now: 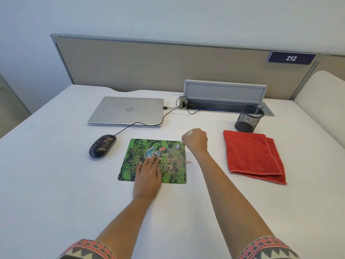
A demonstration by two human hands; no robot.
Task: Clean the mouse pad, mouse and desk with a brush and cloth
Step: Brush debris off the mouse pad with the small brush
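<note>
A green patterned mouse pad point(138, 146) lies on the white desk point(56, 174), with brown crumbs on its right part and a few beside its right edge. My left hand point(148, 174) presses flat on the pad's lower middle, fingers together. My right hand point(196, 140) hovers at the pad's upper right corner, closed on a small white brush point(178, 146) whose blurred tip is over the pad. A dark wired mouse point(102, 146) sits left of the pad. A folded red cloth point(252, 156) lies to the right.
A shut silver laptop point(127, 111) lies behind the pad, its black cable point(173, 107) running to an open cable tray point(224, 101). A black mesh pen cup point(248, 118) stands behind the cloth. A beige partition point(149, 66) closes the desk's far edge.
</note>
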